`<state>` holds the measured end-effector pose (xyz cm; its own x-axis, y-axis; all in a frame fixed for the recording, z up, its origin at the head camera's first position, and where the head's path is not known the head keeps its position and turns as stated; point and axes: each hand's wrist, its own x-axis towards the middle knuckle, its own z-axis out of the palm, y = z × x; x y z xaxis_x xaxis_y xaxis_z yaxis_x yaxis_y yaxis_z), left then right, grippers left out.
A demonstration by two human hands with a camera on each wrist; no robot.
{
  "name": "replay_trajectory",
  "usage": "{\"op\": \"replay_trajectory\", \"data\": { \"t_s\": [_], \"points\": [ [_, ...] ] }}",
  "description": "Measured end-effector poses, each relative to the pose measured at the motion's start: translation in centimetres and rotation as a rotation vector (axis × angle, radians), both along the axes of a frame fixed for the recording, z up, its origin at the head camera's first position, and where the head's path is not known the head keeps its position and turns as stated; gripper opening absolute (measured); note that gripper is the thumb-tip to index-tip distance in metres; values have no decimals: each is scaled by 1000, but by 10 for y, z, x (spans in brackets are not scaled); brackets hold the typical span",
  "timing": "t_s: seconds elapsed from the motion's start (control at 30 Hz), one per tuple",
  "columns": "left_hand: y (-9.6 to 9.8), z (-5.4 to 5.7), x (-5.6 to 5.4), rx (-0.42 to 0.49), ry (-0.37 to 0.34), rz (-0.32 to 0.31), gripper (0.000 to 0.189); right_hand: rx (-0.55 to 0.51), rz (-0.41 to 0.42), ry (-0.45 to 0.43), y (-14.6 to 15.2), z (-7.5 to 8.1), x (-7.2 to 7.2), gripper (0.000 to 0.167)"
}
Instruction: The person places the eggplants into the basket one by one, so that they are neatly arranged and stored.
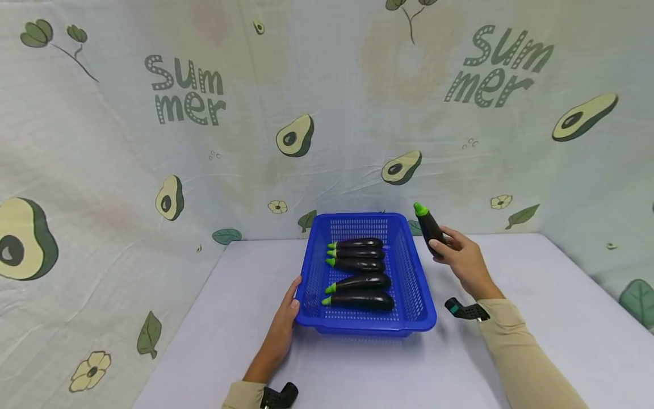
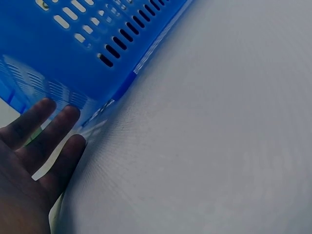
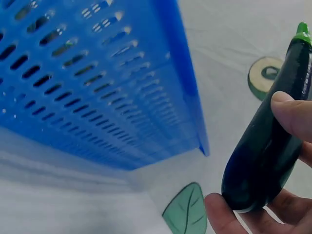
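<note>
My right hand [image 1: 466, 266] holds a dark eggplant [image 1: 431, 228] with a green stem end, raised just right of the blue basket [image 1: 423, 301]. In the right wrist view the thumb presses one side of this eggplant [image 3: 263, 146], and fingers support its rounded lower end. Along the basket's left side, near the front corner, rests my left hand [image 1: 280, 329]. Its extended fingers [image 2: 53, 129] lie against the basket wall in the left wrist view. Several eggplants [image 1: 360, 300] lie crosswise in the basket, stem ends to the left.
A white-covered table [image 1: 368, 375] carries the basket. Behind it hangs a pale cloth [image 1: 342, 74] printed with avocados, leaves and lettering. Black wrist straps with devices sit on the right wrist [image 1: 467, 310] and left wrist [image 1: 278, 397].
</note>
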<state>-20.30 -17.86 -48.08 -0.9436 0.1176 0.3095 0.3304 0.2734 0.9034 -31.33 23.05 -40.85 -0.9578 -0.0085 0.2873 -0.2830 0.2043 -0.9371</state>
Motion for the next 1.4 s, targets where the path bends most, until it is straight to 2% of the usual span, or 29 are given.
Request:
{"op": "replay_trajectory", "data": {
  "t_s": [0.2, 0.37, 0.53, 0.67, 0.97, 1.2, 1.4],
  "points": [
    [-1, 0, 0, 1, -4, 1, 53, 8, 80, 25, -11, 11, 5, 70],
    [-2, -1, 1, 12, -7, 0, 53, -4, 95, 34, -20, 15, 6, 69],
    [-2, -3, 5, 21, -21, 2, 53, 58, 90, 31, -26, 16, 7, 71],
    [-1, -2, 4, 20, -13, -6, 53, 114, 106, 47, -28, 23, 9, 69],
    [-3, 0, -1, 16, -1, -10, 53, 217, 215, 42, -39, 42, 3, 64],
    [-3, -4, -1, 20, -11, -15, 53, 287, 320, 10, -51, 44, -1, 60],
    [-2, -2, -1, 28, -17, -19, 53, 343, 385, -25, -53, 48, 0, 60]
  ]
}}
